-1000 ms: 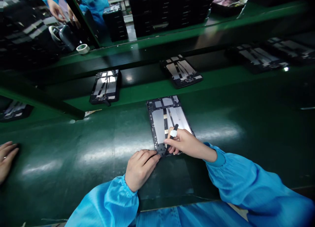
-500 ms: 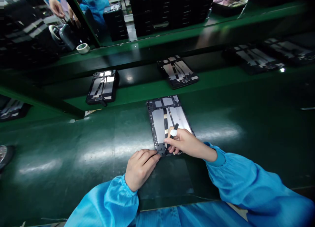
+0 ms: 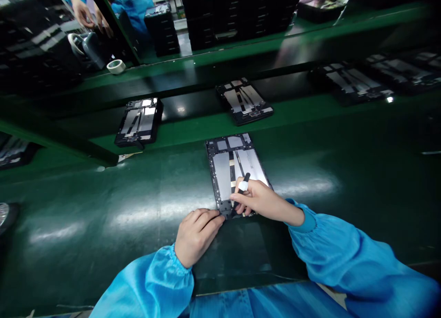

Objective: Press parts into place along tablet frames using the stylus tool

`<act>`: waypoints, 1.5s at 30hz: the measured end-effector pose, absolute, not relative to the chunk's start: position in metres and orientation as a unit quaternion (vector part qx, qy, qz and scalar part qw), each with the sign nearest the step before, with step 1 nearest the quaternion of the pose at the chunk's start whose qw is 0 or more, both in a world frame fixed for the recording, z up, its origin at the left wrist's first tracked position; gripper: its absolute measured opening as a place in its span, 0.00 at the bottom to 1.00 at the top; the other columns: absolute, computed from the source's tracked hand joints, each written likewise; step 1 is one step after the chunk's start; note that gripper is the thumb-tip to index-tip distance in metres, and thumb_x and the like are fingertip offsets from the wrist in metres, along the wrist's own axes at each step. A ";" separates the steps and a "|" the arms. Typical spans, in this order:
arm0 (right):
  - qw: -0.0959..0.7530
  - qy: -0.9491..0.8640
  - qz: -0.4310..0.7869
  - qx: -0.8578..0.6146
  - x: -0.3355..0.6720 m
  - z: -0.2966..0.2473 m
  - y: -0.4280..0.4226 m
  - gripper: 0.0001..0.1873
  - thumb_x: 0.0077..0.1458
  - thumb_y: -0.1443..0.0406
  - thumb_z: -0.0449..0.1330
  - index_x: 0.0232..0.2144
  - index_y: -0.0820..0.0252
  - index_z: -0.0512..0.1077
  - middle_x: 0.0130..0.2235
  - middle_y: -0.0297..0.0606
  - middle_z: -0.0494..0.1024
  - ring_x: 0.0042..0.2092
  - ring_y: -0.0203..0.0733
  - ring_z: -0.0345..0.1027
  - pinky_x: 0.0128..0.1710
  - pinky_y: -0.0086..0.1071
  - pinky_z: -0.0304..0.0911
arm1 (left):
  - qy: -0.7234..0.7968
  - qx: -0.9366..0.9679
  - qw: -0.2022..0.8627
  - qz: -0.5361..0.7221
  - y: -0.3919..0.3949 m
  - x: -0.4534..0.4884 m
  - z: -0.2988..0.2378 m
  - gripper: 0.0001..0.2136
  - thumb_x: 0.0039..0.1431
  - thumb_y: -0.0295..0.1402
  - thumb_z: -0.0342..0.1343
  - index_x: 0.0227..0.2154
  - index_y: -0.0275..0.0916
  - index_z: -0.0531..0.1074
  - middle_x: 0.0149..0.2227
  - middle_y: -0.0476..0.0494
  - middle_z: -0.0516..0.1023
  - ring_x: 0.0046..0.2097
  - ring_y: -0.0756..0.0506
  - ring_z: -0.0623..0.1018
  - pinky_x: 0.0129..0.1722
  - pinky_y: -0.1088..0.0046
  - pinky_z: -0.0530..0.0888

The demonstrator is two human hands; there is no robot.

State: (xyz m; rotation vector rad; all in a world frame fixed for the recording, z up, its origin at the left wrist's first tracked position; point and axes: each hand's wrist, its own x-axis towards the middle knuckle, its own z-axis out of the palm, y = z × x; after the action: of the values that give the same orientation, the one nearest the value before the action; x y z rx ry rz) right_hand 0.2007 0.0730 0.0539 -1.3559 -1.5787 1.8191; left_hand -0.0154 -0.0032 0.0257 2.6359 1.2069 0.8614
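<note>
An opened tablet (image 3: pixel 234 166) lies face down on the dark green bench, its silver battery panels and dark frame showing. My right hand (image 3: pixel 257 201) rests on its near end, fingers pinched round a thin black tool (image 3: pixel 241 191) whose tip touches the tablet's lower edge; a white cot covers one fingertip. My left hand (image 3: pixel 196 235) sits curled on the bench, its fingertips pressing the tablet's near left corner. Both arms wear bright blue sleeves.
Beyond the bench a conveyor belt carries more opened tablets (image 3: pixel 138 121), (image 3: pixel 244 100), (image 3: pixel 351 81). A roll of white tape (image 3: pixel 116 66) lies on the far shelf near another person's hands (image 3: pixel 86 14). Stacks of black trays (image 3: pixel 237 10) stand behind. A dark mat (image 3: pixel 237 249) lies under my wrists.
The tablets on the belt have drifted left. A hand at the left edge has gone out of view. My own hands and the tool have stayed put.
</note>
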 end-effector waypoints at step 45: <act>0.281 -0.644 0.484 -0.521 0.235 0.044 0.044 0.10 0.60 0.59 0.58 0.29 0.56 0.69 0.27 0.35 0.75 0.30 0.44 0.72 0.28 0.33 0.64 | 0.379 0.904 -0.049 0.192 -0.013 -0.011 0.025 0.17 0.67 0.24 0.46 0.56 0.42 0.68 0.48 0.39 0.74 0.46 0.43 0.74 0.41 0.68 0.70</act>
State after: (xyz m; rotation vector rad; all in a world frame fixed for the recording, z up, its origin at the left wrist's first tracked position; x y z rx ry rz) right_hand 0.2348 0.0441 0.0439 -1.3970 -1.7272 1.2969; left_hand -0.0106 -0.0130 0.0253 2.9323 1.2285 0.6242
